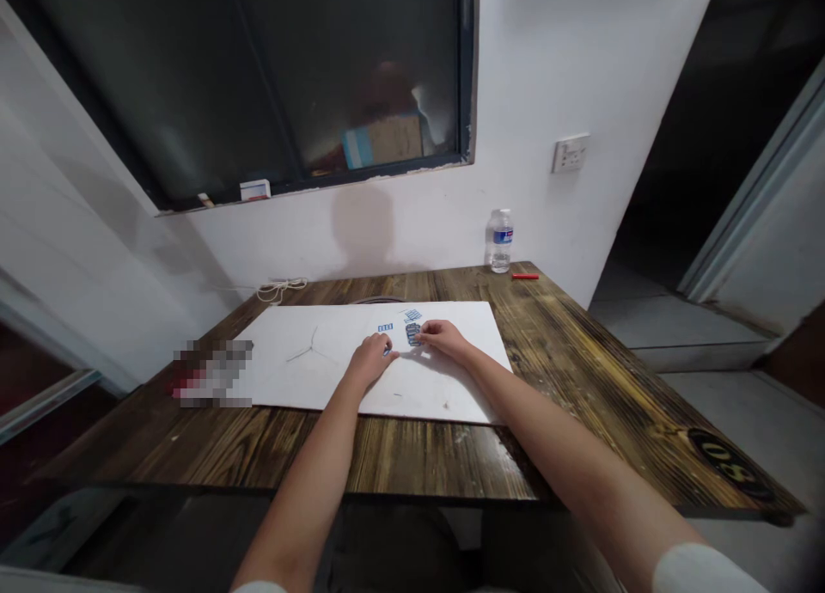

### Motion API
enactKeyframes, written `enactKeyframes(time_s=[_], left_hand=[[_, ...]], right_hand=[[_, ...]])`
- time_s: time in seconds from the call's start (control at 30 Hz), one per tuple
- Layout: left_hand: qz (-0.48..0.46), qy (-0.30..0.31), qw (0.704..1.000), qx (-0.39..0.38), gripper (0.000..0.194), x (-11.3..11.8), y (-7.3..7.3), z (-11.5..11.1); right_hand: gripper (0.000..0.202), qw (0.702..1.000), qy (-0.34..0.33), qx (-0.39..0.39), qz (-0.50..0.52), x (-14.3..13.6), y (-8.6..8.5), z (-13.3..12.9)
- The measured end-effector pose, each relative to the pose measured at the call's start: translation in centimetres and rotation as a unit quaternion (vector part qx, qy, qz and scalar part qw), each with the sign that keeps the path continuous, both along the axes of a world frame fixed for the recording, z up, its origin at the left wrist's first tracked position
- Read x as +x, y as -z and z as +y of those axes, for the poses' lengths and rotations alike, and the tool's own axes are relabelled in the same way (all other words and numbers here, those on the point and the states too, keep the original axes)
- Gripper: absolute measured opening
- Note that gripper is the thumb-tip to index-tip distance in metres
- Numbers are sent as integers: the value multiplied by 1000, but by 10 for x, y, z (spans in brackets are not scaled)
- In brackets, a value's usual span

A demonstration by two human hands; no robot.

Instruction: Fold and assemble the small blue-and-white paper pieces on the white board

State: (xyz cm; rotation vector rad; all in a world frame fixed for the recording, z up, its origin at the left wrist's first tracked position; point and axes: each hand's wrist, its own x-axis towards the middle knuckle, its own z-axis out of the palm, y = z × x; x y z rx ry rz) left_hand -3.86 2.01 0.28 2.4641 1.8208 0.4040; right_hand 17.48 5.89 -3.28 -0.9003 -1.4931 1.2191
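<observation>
My left hand [370,359] rests low over a white board, its fingers curled and thumb reaching right. A small blue piece [388,350] shows at its fingertips. My right hand [446,339] pinches the edge of a dark, blue-edged piece with several slots [412,334], too small to name. Just behind it lies a blue-and-white striped piece [413,315], set at a slant. Another small blue piece with pale windows [385,327] lies beyond my left hand. All of these are on the white board [348,387].
Dark lines [310,348] mark the board's left part. The board lies on a brown wooden table [567,361]. A water bottle [501,242] and a red pen [525,277] stand and lie at the back right. A coiled white cord [282,288] is at the back left, near the wall.
</observation>
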Motion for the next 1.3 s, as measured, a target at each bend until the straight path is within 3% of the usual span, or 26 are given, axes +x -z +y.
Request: enactKeyframes(time_s=[0.7,1.17,1.3], left_hand=[[-76,-43,996,-9,19,-6,19,16],[-72,-37,997,-16,16,-5,15,12],[-95,-11,995,-26,20,-9,10,10]], right_hand=[[40,1000,-7,6,-13,-1,3,2],[37,1000,-9,18,-24,0,7,4],[39,1000,-8,13,-24,-1,8,6]])
